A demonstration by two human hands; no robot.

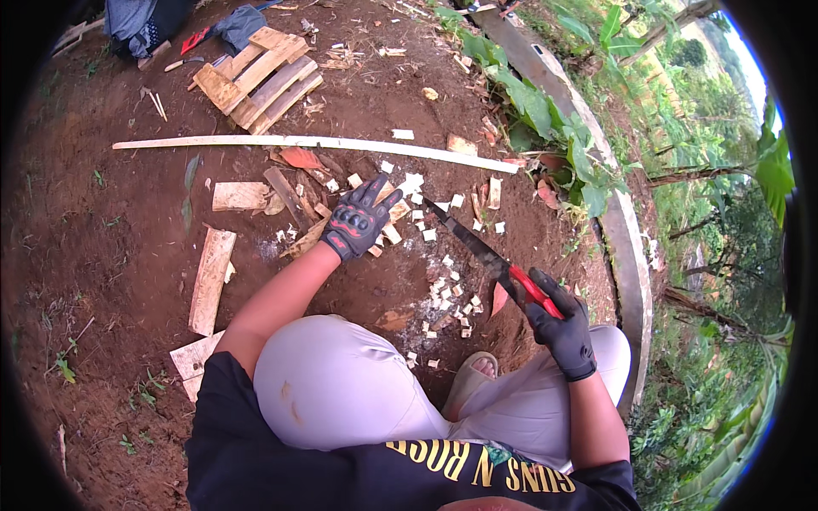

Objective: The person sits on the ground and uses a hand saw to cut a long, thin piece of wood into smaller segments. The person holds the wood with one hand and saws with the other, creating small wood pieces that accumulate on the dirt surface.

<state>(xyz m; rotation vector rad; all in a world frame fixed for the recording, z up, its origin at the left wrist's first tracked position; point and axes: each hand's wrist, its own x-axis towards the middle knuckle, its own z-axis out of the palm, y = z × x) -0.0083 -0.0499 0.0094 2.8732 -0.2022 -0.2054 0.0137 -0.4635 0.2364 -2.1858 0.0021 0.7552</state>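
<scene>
My right hand [562,327], in a black glove, grips the red handle of a handsaw [479,249]. The dark blade points up and left toward the wood scraps. My left hand [357,218], in a black glove with red trim, is stretched over a pile of wood offcuts [293,198], its fingers spread. Whether it presses on a piece beneath is hidden by the glove. Small pale wood blocks [445,294] lie scattered on the soil below the blade, among sawdust. Just past my left hand sits a brighter cluster of cut blocks [411,183].
A long pale wooden strip [315,142] lies across the ground beyond my hands. Farther off is a slatted wood stack [260,78] near a knife [184,63]. Loose boards [212,281] lie to the left. A concrete edge [626,247] and plants border the right.
</scene>
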